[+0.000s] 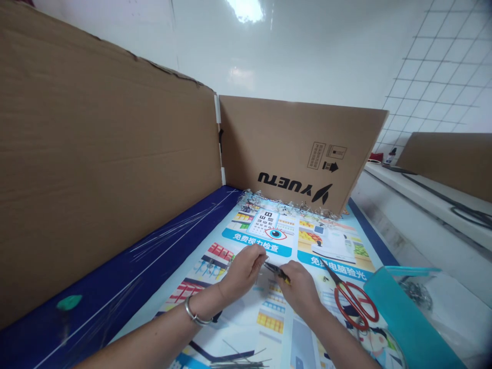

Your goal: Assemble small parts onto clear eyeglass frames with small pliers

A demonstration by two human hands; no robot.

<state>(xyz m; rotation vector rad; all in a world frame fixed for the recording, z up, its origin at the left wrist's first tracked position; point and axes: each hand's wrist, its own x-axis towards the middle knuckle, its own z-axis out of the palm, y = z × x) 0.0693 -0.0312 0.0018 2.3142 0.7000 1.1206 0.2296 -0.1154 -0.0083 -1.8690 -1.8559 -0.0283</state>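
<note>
Left hand point(244, 271) and right hand point(299, 289) together over a printed poster point(269, 318)

Head view: the right hand grips yellow-handled pliers point(277, 272), tips toward the left fingers point(258, 259); red-handled scissors point(355, 306) lie right of them on the poster, wire pieces point(242, 363) at its near edge.

A blue-covered table point(96, 256) carries a printed poster point(265, 249), with red scissors point(355, 306), a teal case point(403, 318), thin metal rods point(242, 363) and clear plastic scraps point(288, 205) lying on it.
</note>
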